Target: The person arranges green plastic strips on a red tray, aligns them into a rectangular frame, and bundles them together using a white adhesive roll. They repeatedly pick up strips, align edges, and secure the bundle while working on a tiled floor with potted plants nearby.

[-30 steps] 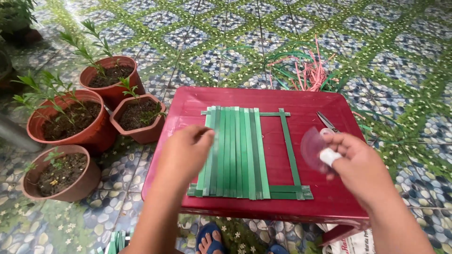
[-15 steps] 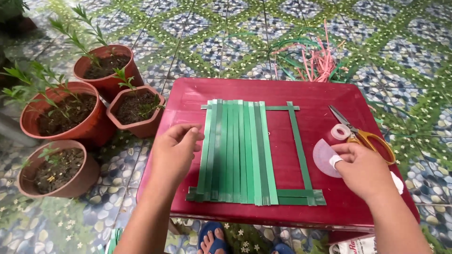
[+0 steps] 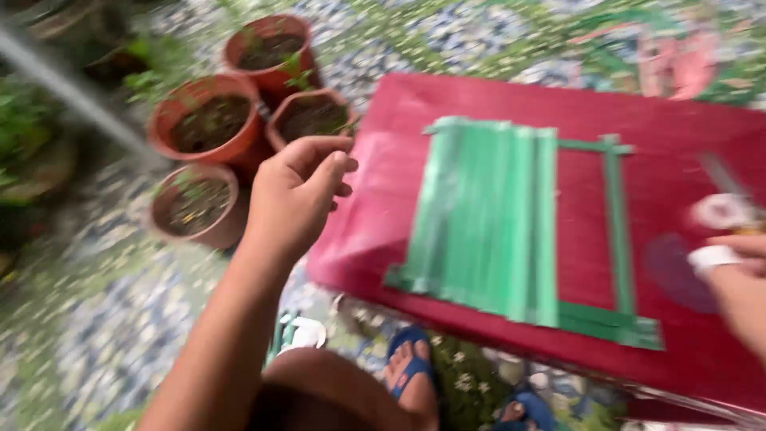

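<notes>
The view is blurred by motion. A mat of green strips (image 3: 487, 223) lies taped side by side on a low red table (image 3: 383, 215), with a green frame strip (image 3: 616, 231) to its right. My left hand (image 3: 295, 199) hangs in the air off the table's left edge, fingers loosely curled and holding nothing. My right hand (image 3: 746, 287) is cut off at the right edge and pinches a small white piece (image 3: 712, 257). A roll of clear tape (image 3: 722, 211) sits just above it.
Several terracotta pots of soil and seedlings (image 3: 209, 120) stand on the patterned tile floor left of the table. A bundle of pink and green strips (image 3: 662, 60) lies beyond the table. My feet in blue sandals (image 3: 411, 371) are under the near edge.
My left hand has lifted off the green strips and moved left, beyond the table's edge. The camera swung left and down, so my right hand slid to the frame's edge.
</notes>
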